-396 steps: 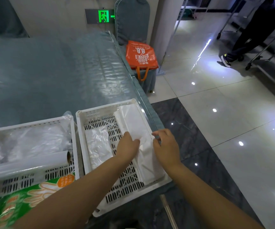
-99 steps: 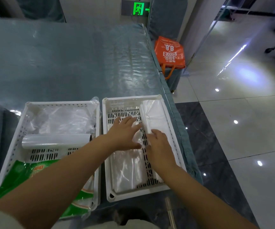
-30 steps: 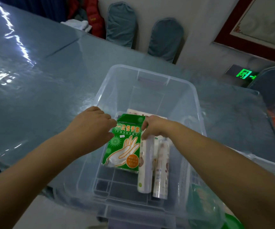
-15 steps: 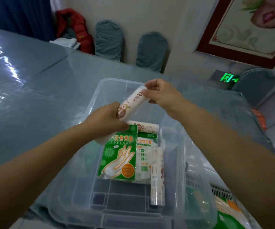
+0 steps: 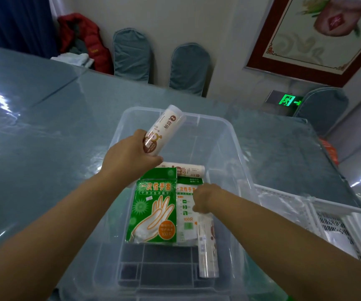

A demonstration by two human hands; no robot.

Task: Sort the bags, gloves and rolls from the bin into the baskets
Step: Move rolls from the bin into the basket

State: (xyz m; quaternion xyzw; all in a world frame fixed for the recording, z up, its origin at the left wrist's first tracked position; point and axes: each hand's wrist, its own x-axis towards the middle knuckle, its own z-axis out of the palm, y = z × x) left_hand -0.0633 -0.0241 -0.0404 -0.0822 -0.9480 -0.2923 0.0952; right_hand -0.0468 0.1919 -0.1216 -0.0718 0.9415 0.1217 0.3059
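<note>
A clear plastic bin (image 5: 238,153) stands on the table in front of me. My left hand (image 5: 129,159) holds a white printed roll (image 5: 164,129) tilted up above the bin's left side. My right hand (image 5: 205,198) is down inside the bin, its fingers closed on the top end of a second roll (image 5: 206,248) that lies on the bin floor. Beside it lie a green glove pack (image 5: 153,209) and a white glove pack (image 5: 186,216) partly under my right hand. A third roll (image 5: 186,169) lies across the far end.
White slotted baskets (image 5: 331,222) stand to the right of the bin, with clear bags in them. The blue-grey table (image 5: 40,135) stretches left and far. Covered chairs (image 5: 188,68) line the far edge.
My right hand let go of the raised roll and dropped into the bin onto the lying roll. My left hand alone now holds the raised roll, a little higher.
</note>
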